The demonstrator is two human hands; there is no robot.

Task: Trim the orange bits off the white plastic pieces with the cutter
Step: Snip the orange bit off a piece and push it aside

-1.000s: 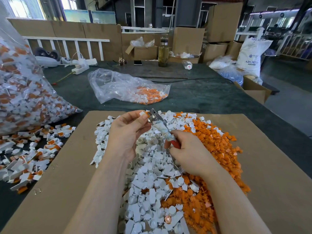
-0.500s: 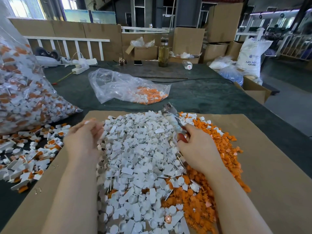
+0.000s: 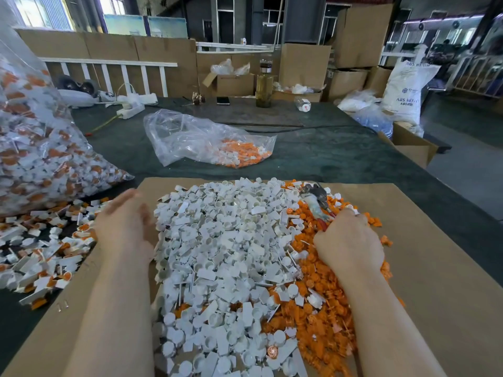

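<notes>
The right hand (image 3: pixel 349 240), at right of centre, is curled round the red handle of the cutter (image 3: pixel 315 198), whose metal head points up and away over the orange offcuts (image 3: pixel 326 317) — presumably kept in hand so the tool is ready for the next cut. The left hand (image 3: pixel 123 227), at left of centre, is blurred; its fingers look straight and loosely together, holding nothing, and it lies at the left edge of the cardboard sheet (image 3: pixel 435 281), on the side nearest the untrimmed pieces (image 3: pixel 40 254) strewn at the left edge of the frame, white with orange still attached. That placement suggests it is going for a fresh piece. The trimmed white pieces (image 3: pixel 223 240) are heaped mid-frame on the cardboard, the orange scraps to their right — sorted by where each falls. A big clear bag (image 3: pixel 30 148) of untrimmed stock fills the upper left; a smaller plastic bag (image 3: pixel 206 140) with orange bits lies above centre on the dark table (image 3: pixel 340 159).
</notes>
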